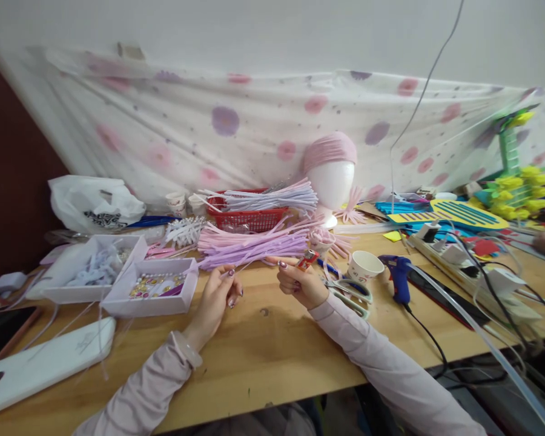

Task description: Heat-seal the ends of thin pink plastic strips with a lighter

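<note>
My left hand (217,298) is closed in a pinch above the table, at the end of a thin pale thread (249,264) that stretches toward my right hand. A small red lighter (307,260) sticks up from my right hand (302,284), whose fingers are wrapped round it, with the index finger pointing left. Whether that finger also touches the thread cannot be made out. Just behind both hands lie bundles of pink and purple pipe cleaners (258,242). Scissors (352,297) rest beside my right wrist, and a white box of beads and trinkets (149,306) stands left of my left hand.
Behind are a red basket (249,219) and a white foam head (331,184) with a pink covering. To the right stand a paper cup (366,266), a blue glue gun (398,278) and a power strip (472,275) with cables. A white power bank-like slab (49,369) lies left.
</note>
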Action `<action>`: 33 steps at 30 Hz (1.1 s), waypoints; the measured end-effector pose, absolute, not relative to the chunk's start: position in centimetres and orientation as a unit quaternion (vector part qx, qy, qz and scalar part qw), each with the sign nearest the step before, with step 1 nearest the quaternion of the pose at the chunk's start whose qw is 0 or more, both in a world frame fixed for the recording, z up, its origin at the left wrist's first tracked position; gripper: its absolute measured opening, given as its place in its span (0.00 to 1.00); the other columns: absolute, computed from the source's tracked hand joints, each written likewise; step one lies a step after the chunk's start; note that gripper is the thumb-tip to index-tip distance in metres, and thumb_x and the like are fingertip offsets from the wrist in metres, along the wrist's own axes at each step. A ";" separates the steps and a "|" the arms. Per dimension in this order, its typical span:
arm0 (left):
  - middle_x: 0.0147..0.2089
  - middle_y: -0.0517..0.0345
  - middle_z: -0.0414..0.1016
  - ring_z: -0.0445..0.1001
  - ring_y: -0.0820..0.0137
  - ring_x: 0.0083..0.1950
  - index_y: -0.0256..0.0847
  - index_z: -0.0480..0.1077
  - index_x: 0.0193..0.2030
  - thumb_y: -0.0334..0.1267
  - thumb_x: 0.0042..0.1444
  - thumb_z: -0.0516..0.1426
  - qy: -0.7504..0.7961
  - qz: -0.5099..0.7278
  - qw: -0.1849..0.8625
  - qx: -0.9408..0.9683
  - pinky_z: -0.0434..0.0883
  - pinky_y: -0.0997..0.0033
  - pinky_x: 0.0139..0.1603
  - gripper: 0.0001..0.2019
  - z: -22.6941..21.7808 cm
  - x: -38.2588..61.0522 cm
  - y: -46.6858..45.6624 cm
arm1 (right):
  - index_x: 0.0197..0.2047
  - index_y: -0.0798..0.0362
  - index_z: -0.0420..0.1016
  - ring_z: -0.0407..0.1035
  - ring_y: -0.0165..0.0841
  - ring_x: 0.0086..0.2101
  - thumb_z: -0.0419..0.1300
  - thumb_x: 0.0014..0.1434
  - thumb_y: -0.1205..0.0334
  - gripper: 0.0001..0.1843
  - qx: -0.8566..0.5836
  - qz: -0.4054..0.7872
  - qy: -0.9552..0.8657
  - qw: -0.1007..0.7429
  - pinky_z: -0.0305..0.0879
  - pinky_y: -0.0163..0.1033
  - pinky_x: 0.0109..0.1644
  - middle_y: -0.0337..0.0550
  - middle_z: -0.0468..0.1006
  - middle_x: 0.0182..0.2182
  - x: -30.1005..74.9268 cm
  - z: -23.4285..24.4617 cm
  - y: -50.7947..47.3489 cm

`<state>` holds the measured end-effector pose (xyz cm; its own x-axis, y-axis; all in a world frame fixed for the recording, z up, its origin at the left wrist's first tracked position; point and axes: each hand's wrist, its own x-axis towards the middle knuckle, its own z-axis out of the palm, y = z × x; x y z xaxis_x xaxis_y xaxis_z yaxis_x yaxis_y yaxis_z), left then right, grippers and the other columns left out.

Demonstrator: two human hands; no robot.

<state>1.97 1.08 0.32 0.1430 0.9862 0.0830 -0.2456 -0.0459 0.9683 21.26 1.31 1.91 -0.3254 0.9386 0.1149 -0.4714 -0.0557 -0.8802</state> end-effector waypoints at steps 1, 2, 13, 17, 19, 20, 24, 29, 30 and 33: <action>0.20 0.69 0.66 0.54 0.81 0.16 0.41 0.57 0.41 0.47 0.52 0.56 0.380 0.532 0.578 0.488 0.53 0.80 0.18 0.16 0.3 2.0 1.1 | 0.33 0.56 0.75 0.35 0.20 0.15 0.65 0.47 0.56 0.13 -0.261 0.679 -0.451 0.518 0.31 0.31 0.19 0.25 0.43 0.13 21.2 1.9 1.3; 0.20 0.69 0.66 0.54 0.81 0.16 0.41 0.57 0.41 0.46 0.52 0.56 0.382 0.531 0.578 0.488 0.53 0.80 0.18 0.15 0.4 2.0 1.1 | 0.31 0.56 0.74 0.36 0.20 0.15 0.66 0.47 0.55 0.13 -0.266 0.678 -0.451 0.515 0.31 0.31 0.19 0.24 0.44 0.12 21.2 1.9 1.3; 0.29 0.54 0.78 0.66 0.77 0.17 0.40 0.59 0.37 0.53 0.51 0.56 0.433 0.502 0.560 0.496 0.60 0.77 0.19 0.19 0.0 1.8 1.1 | 0.19 0.50 0.48 0.30 0.22 0.14 0.35 0.53 0.29 0.32 -0.377 0.805 -0.317 0.331 0.29 0.26 0.12 0.27 0.44 0.11 21.2 1.3 2.0; 0.27 0.50 0.78 0.68 0.75 0.16 0.37 0.62 0.36 0.56 0.51 0.55 0.463 0.458 0.582 0.488 0.57 0.78 0.17 0.21 -0.3 1.7 1.3 | 0.17 0.50 0.45 0.29 0.21 0.13 0.33 0.54 0.30 0.32 -0.413 0.804 -0.304 0.300 0.29 0.26 0.11 0.26 0.43 0.10 21.4 1.1 2.4; 0.24 0.51 0.77 0.68 0.75 0.15 0.37 0.62 0.34 0.56 0.52 0.54 0.475 0.431 0.599 0.479 0.56 0.79 0.16 0.21 -0.5 1.6 1.3 | 0.17 0.50 0.45 0.29 0.21 0.13 0.33 0.54 0.30 0.32 -0.416 0.805 -0.306 0.292 0.30 0.26 0.11 0.27 0.43 0.09 21.4 1.1 2.5; 0.22 0.52 0.76 0.67 0.75 0.15 0.37 0.61 0.33 0.56 0.52 0.54 0.481 0.418 0.609 0.473 0.55 0.79 0.15 0.20 -0.5 1.6 1.3 | 0.16 0.50 0.44 0.29 0.21 0.13 0.33 0.54 0.30 0.32 -0.416 0.805 -0.308 0.289 0.30 0.26 0.10 0.27 0.43 0.09 21.4 1.1 2.6; 0.15 0.59 0.71 0.63 0.76 0.12 0.41 0.56 0.30 0.59 0.53 0.51 0.476 0.392 0.638 0.461 0.53 0.81 0.14 0.21 -0.5 1.6 1.1 | 0.16 0.50 0.45 0.29 0.21 0.13 0.33 0.54 0.31 0.32 -0.410 0.806 -0.323 0.280 0.30 0.26 0.10 0.27 0.43 0.09 21.3 0.9 2.6; 0.13 0.65 0.66 0.61 0.76 0.12 0.43 0.54 0.29 0.58 0.53 0.50 0.397 0.451 0.637 0.484 0.54 0.80 0.14 0.19 0.1 1.6 0.8 | 0.17 0.50 0.46 0.30 0.21 0.13 0.33 0.54 0.31 0.32 -0.408 0.806 -0.340 0.262 0.30 0.26 0.10 0.27 0.44 0.09 21.2 0.7 2.6; 0.13 0.66 0.65 0.60 0.76 0.13 0.43 0.54 0.29 0.56 0.53 0.50 0.384 0.458 0.639 0.484 0.55 0.80 0.14 0.18 0.3 1.6 0.8 | 0.17 0.50 0.46 0.30 0.21 0.13 0.32 0.55 0.31 0.32 -0.409 0.805 -0.341 0.261 0.30 0.26 0.10 0.27 0.44 0.09 21.2 0.7 2.6; 0.14 0.67 0.65 0.60 0.76 0.14 0.43 0.53 0.28 0.51 0.53 0.50 0.365 0.466 0.648 0.479 0.56 0.80 0.14 0.15 0.5 1.5 0.7 | 0.16 0.50 0.47 0.30 0.21 0.12 0.32 0.56 0.33 0.32 -0.427 0.789 -0.350 0.269 0.30 0.26 0.10 0.27 0.44 0.09 21.1 0.8 2.5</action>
